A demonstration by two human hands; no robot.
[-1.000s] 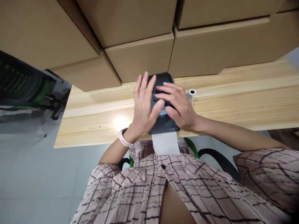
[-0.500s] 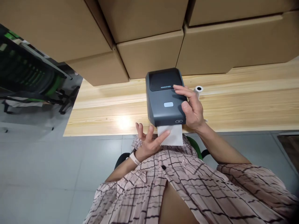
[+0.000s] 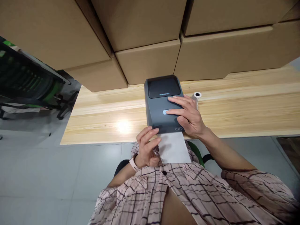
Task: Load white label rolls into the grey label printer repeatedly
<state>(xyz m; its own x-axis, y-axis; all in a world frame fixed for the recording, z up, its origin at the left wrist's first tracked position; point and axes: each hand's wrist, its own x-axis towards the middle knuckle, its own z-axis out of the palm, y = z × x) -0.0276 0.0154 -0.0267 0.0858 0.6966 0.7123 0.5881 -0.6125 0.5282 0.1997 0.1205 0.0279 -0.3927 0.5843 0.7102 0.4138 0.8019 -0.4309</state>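
A dark grey label printer [image 3: 156,114] with a black glossy lid stands near the front edge of the wooden table. White label paper [image 3: 174,148] sticks out of its front slot and hangs past the table edge. My right hand [image 3: 189,115] lies over the printer's right side, fingers stretched, the index fingertip on the pale blue button [image 3: 165,112]. At the printer's front left corner is my left hand [image 3: 147,145], its fingertips against the casing, beside the paper. Its fingers are bent but apart, with nothing visibly held.
Large cardboard boxes [image 3: 147,64] are stacked along the back of the table [image 3: 105,125]. A small white paper roll [image 3: 197,94] stands right of the printer, partly behind my right hand. An office chair [image 3: 28,81] stands at the left on the tiled floor.
More paper has come out of the printer. My right index finger has moved down onto the button. My left hand has shifted from the paper to the printer's front corner.
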